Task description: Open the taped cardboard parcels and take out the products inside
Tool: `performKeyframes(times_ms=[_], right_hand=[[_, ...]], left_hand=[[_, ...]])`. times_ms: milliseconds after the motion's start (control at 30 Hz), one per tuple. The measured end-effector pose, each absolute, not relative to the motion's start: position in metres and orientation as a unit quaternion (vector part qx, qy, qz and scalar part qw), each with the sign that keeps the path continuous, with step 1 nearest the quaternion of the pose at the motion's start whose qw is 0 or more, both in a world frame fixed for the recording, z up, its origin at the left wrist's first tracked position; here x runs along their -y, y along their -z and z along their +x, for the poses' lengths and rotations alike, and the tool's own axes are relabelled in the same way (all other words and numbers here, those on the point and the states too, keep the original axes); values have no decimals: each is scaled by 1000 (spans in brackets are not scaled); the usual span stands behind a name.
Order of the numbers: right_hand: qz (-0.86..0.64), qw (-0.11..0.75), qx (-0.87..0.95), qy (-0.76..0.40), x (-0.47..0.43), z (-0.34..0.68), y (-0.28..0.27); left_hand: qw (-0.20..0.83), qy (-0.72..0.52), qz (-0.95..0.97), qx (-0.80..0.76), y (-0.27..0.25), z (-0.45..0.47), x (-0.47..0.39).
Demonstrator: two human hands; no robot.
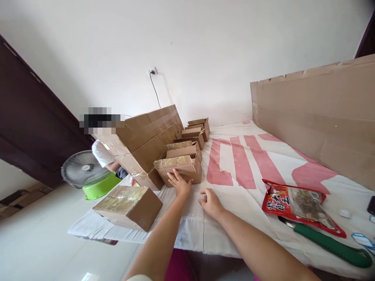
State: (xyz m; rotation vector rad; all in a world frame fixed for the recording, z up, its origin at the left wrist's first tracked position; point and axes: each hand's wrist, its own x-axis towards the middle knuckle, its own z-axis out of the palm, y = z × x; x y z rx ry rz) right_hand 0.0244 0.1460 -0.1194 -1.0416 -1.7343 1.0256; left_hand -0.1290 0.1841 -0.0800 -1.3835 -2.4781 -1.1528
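Observation:
My left hand (179, 184) lies with fingers spread against the near side of an open-topped cardboard box (187, 169). Brown tape covers the box's upper edge. To its right, my right hand (211, 203) rests just above or on the cloth, fingers curled in, and I see nothing in it. Behind the touched box, more open cardboard boxes (193, 134) stand in a row toward the wall. Left of my left forearm sits a closed, taped cardboard box (129, 207) near the table edge.
Tall cardboard panels stand at left (152, 132) and right (316, 113). On the cloth-covered table (187, 234) lie a red food packet (301, 205) and a green-handled tool (331, 244). A person's white sleeve (102, 153) shows behind the left panel, near a fan (83, 168) and a green stool-like object (101, 187).

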Motion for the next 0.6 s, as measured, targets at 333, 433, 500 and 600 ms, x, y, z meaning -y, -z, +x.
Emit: performKeyframes(times_ms=[333, 433, 500, 600], right_hand=[[-417, 396, 710, -406, -147, 23, 121], [-420, 383, 716, -406, -146, 23, 119], [-427, 373, 717, -405, -144, 23, 117], [-440, 355, 719, -404, -144, 25, 114]], left_hand=[[48, 340, -457, 821, 71, -134, -211], [40, 311, -456, 833, 67, -134, -217], [30, 284, -460, 841, 60, -136, -219], [7, 237, -469, 851, 40, -138, -220]])
